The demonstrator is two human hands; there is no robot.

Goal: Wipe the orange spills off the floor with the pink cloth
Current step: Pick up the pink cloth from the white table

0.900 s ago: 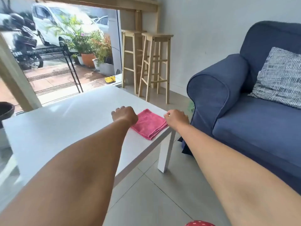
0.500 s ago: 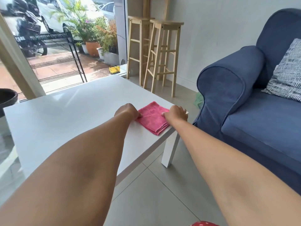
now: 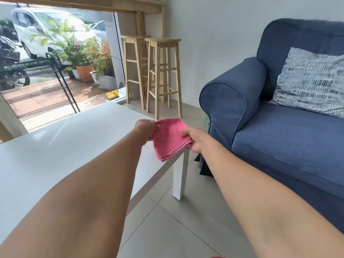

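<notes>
A folded pink cloth (image 3: 170, 137) is held just above the far right corner of the white table (image 3: 55, 146). My left hand (image 3: 145, 128) pinches its left edge. My right hand (image 3: 193, 139) grips its right edge, thumb on top. The cloth hangs tilted between both hands, its lower corner near the table edge. No orange spill shows on the grey tiled floor (image 3: 176, 229) in this view.
A blue sofa (image 3: 279, 138) with a patterned cushion (image 3: 309, 81) stands close on the right. Two wooden stools (image 3: 162, 75) stand by the far wall. The table leg (image 3: 179, 177) meets the floor between table and sofa. A glass front with plants is at the back left.
Both hands closed on the cloth's edges and lifted it off the table corner. The camera view also shifted a little.
</notes>
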